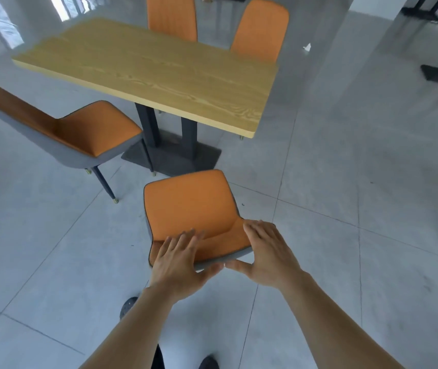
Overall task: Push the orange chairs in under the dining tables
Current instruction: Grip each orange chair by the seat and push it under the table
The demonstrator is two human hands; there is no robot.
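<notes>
both hands on backrest top of near chair (189, 206): left hand (177, 265) and right hand (265, 251) grasping rim, fingers over front, thumbs behind. chair on floor (345, 182), clear of bench (159, 73), seat facing it. second chair (79, 129) left, also pulled out.

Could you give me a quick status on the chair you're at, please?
Both hands, left hand and right hand, on the backrest of the near chair, fingers spread. Chair clear of the table, not yet under. Table base ahead.
</notes>
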